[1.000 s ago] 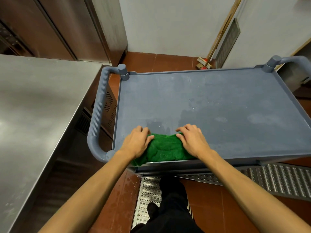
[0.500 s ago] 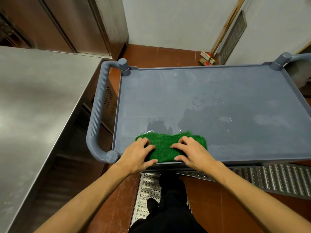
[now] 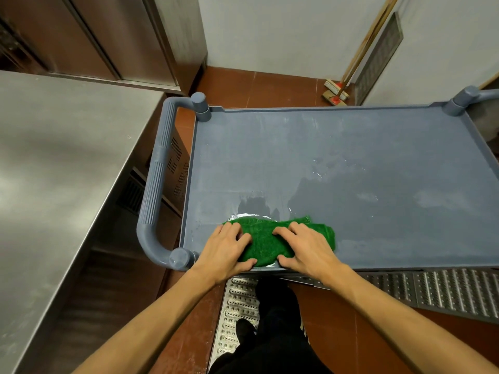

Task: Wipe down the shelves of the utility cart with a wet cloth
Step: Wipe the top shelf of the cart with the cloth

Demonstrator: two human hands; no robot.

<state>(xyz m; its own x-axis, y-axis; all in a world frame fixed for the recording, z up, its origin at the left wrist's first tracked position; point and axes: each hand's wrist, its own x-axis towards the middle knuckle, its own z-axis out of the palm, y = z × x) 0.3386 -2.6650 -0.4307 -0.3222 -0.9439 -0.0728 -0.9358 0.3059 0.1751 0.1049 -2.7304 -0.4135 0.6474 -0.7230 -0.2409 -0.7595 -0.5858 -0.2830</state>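
Observation:
A green wet cloth [image 3: 266, 238] lies spread flat on the near left part of the grey utility cart's top shelf [image 3: 351, 163]. My left hand [image 3: 225, 249] presses on the cloth's left end, fingers spread. On its right part rests my right hand [image 3: 306, 248], also flat with the thumb at the shelf's near rim. Wet streaks and a darker damp patch mark the shelf just beyond the cloth and toward the middle. The cart's lower shelves are hidden under the top one.
A steel counter [image 3: 54, 184] runs along the left, close to the cart's ribbed handle [image 3: 159, 168]. A brush with a wooden pole [image 3: 337, 91] leans against the far wall. Metal floor grating [image 3: 432, 292] lies under the cart's near side, by my dark-trousered legs.
The cloth has gone from bunched between my hands to spread out flat and wider to the right. Both hands have slid slightly toward the near rim.

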